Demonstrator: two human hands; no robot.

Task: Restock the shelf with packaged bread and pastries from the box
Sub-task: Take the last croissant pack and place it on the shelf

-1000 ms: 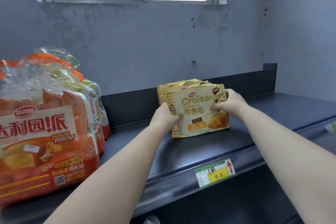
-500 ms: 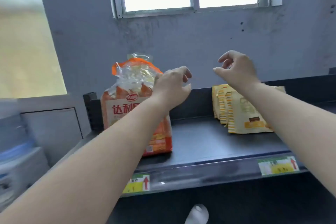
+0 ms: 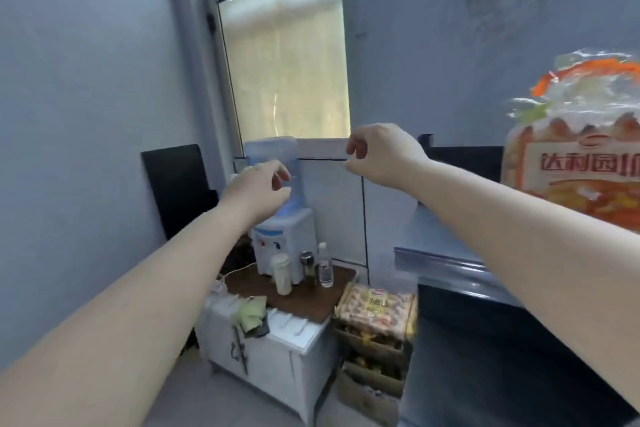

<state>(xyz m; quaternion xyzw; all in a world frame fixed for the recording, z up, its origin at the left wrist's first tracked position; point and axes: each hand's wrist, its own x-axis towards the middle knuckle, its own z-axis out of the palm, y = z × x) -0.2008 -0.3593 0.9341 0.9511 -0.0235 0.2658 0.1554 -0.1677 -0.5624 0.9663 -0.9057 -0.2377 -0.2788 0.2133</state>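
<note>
Two empty hands, left hand (image 3: 258, 189) and right hand (image 3: 382, 159), are held loosely curled before a water dispenser (image 3: 282, 218); below-right, a blurred box (image 3: 375, 340), seemingly of pastries.

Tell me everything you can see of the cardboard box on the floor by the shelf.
The cardboard box sits on the floor, wedged between the white cabinet and the dark shelf unit. It is brown, open-topped, its side creased and worn. A patterned yellow-and-red pastry pack lies on top; more packs show below, blurred. Neither hand touches it.
</note>
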